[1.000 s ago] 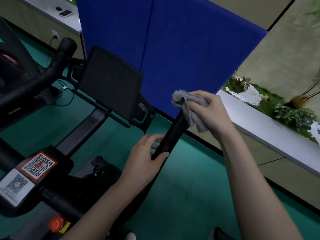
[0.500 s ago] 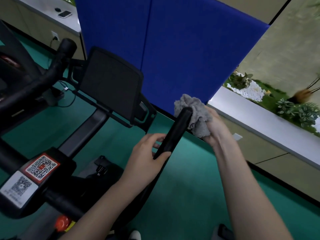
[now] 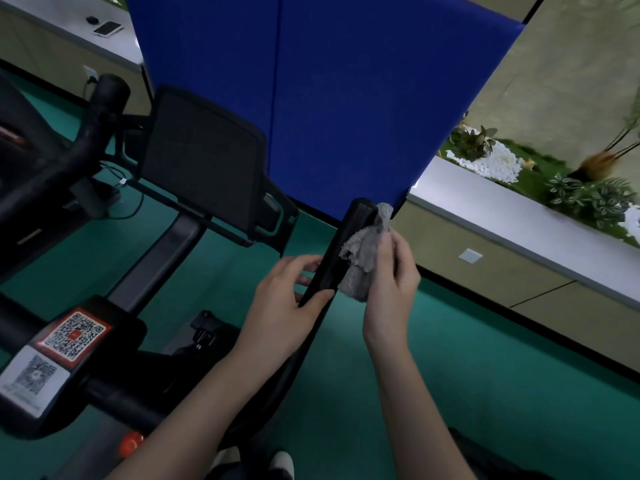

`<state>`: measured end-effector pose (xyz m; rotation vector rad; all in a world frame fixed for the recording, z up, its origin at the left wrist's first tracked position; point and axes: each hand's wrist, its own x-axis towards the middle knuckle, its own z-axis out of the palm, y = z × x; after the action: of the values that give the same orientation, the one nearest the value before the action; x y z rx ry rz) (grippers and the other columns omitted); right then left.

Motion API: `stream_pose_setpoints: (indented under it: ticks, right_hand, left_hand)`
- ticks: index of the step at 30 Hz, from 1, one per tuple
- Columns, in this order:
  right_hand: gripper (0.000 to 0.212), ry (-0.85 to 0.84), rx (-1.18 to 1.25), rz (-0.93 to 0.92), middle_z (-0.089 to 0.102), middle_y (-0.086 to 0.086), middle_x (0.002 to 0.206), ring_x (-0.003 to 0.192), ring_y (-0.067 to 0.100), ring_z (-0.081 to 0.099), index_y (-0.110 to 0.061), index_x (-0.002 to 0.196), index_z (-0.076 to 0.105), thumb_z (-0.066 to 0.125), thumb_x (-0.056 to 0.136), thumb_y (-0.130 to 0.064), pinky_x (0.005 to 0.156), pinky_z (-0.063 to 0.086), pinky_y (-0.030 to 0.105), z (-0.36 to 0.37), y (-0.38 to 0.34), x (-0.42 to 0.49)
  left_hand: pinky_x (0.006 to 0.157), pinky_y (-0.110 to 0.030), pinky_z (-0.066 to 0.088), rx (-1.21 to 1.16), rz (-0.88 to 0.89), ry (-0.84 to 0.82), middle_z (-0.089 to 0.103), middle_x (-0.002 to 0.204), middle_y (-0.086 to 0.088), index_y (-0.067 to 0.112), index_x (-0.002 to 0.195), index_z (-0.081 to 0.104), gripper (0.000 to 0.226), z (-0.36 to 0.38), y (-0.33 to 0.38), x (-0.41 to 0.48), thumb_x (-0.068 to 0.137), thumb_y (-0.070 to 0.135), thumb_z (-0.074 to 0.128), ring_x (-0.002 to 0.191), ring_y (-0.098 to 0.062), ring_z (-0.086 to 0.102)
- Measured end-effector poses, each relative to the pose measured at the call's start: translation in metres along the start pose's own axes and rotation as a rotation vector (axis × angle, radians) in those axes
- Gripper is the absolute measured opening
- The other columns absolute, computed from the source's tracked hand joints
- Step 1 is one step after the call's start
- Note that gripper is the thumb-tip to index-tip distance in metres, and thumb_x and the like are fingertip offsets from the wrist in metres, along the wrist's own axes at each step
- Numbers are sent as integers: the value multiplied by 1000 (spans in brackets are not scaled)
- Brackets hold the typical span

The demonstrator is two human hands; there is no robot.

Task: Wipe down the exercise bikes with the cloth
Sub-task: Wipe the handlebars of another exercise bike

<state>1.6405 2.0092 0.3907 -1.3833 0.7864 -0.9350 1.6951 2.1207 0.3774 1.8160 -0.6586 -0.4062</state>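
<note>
Green floor [image 3: 467, 358], handlebar [image 3: 348, 233] angled up-right, cloth [image 3: 363, 254] alongside

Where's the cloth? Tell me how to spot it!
Find the big blue screen; just under its lower right corner a black handlebar sticks up. The cloth lies against the right side of that bar, held by the right hand. It is the only soft, crumpled grey thing among hard black bike parts.
</note>
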Motion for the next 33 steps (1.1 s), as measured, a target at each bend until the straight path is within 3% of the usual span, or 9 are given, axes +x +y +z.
stream_pose_setpoints:
  ticks: [4, 9, 13, 15, 18, 23, 29, 31, 33]
  right_hand:
    - [25, 19, -51, -34, 68, 0, 103, 93, 8, 65, -13, 113, 61, 64, 90, -20, 84, 54, 25, 3, 0, -3]
    - [19, 36, -41, -6, 68, 7, 102, 95, 15, 65, -12, 107, 64, 63, 88, -8, 84, 54, 29, -4, 21, -22]
    - [19, 61, 16, 20, 69, -6, 88, 82, 2, 65, -20, 93, 66, 60, 90, -3, 73, 51, 17, -14, 24, -15]
    - [19, 75, 100, 30, 69, -4, 92, 84, 4, 65, -20, 96, 66, 57, 91, -4, 75, 51, 19, -16, 16, 6]
    - [19, -67, 197, 100, 69, 0, 95, 90, 12, 64, -13, 103, 66, 52, 93, -3, 80, 53, 25, -7, 7, 34]
    - [32, -253, 450, 389, 62, 17, 108, 93, 24, 60, 4, 120, 57, 44, 91, -3, 76, 51, 32, -2, 19, 43]
    - [32, -404, 378, 435, 69, 11, 96, 81, 22, 62, -10, 102, 69, 48, 79, 0, 67, 50, 27, -16, 48, 19]
    - [30, -411, 332, 446, 69, 10, 91, 75, 20, 61, -8, 101, 69, 51, 77, -2, 59, 49, 23, -19, 53, 10]
    - [31, -422, 328, 452, 68, 13, 94, 78, 23, 60, -6, 102, 68, 55, 75, -7, 63, 49, 26, -20, 57, 3]
  left_hand:
    - [77, -9, 45, 7, 7, -8, 53, 106, 22, 37, 114, 54, 39, -1, 1, -1, 83, 19, 69, 97, 8, 51]
    - [76, -12, 46, 38, 1, -8, 53, 107, 21, 34, 118, 55, 39, 0, 0, 0, 84, 20, 68, 98, 5, 53]
    - [76, -11, 47, 38, -3, -8, 54, 109, 20, 31, 120, 57, 40, 0, 1, 0, 83, 19, 69, 98, 3, 53]
    - [77, -11, 47, 38, -2, -4, 54, 109, 19, 30, 120, 57, 40, 0, 1, 0, 83, 19, 70, 98, 4, 53]
    - [80, -18, 49, 43, -4, 5, 55, 109, 20, 29, 121, 58, 40, 1, 2, -1, 84, 20, 69, 98, 4, 53]
    - [82, -22, 49, 37, -4, 11, 55, 110, 19, 29, 121, 58, 41, 0, 1, -2, 83, 19, 70, 99, 4, 54]
    - [76, -10, 46, 3, -22, 2, 57, 108, 18, 35, 115, 58, 40, -1, 1, -1, 82, 15, 70, 95, 6, 55]
    - [74, -7, 45, -11, -25, 2, 58, 107, 18, 36, 113, 59, 40, -1, 2, -1, 81, 14, 70, 94, 7, 54]
    - [73, -6, 44, -14, -29, 2, 58, 106, 18, 36, 112, 59, 40, -2, 3, 0, 81, 13, 70, 94, 7, 54]
